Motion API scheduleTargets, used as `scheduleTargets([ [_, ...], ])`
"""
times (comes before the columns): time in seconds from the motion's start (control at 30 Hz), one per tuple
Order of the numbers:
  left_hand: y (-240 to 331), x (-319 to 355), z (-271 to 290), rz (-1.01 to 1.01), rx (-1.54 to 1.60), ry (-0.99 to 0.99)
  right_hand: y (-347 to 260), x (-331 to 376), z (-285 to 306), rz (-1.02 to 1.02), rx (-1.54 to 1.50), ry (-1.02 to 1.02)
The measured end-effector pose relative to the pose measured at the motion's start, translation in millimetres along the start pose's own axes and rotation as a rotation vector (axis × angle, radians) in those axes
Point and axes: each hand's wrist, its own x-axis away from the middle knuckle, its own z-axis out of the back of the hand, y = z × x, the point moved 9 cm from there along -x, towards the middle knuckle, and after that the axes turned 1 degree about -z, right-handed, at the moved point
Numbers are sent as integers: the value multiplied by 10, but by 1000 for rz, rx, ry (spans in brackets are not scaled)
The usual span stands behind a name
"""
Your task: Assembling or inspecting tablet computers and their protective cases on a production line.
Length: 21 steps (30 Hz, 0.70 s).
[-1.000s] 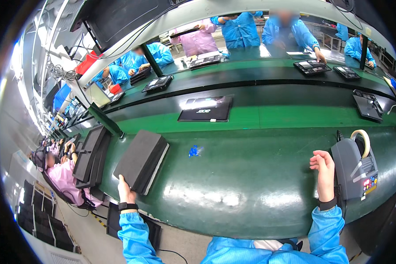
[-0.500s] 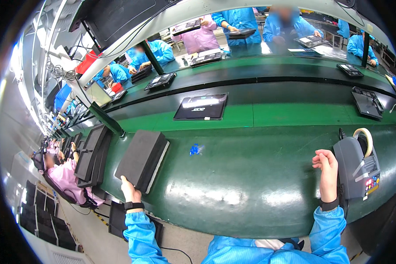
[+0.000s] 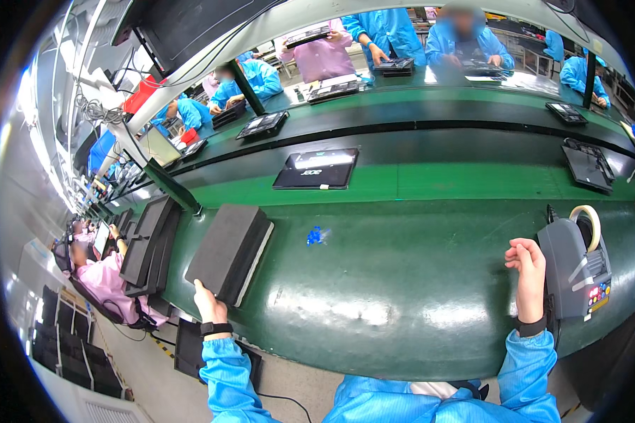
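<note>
My left hand (image 3: 209,304) grips the near-left edge of a stack of black foam sheets (image 3: 226,247), its fingers partly hidden by the stack. A thin pale layer shows along the stack's right side. My right hand (image 3: 528,278) is raised over the right of the green table, fingers loosely bent and nothing in them. Just right of it stands a grey tape dispenser (image 3: 568,264) with a roll of cream tape (image 3: 594,224). Small blue pieces (image 3: 317,235) lie in a little heap right of the foam stack.
A dark screen panel (image 3: 316,169) lies on the green strip beyond the table (image 3: 360,282). Farther right is an open black device casing (image 3: 587,166). Black trays (image 3: 148,247) are piled at the left, beside a person in pink (image 3: 106,282). Co-workers handle devices across the line.
The screen panel and devices on the far line have shifted slightly. Across the line, a co-worker in blue has lowered a device to the bench. My hands have barely moved.
</note>
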Motion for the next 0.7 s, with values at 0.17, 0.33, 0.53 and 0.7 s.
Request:
scheduleTargets([
  [0.17, 3, 58, -38, -16, 34, 7, 1, -2, -2, -9, 2, -5],
  [0.33, 34, 19, 47, -64, 37, -16, 26, -6, -27, -13, 5, -12],
  [0.53, 301, 443, 231, -93, -61, 198, -15, 31, 3, -4, 9, 18],
  [0.7, 1130, 621, 35, -504, 211, -41, -37, 72, -209, 54, 36, -7],
])
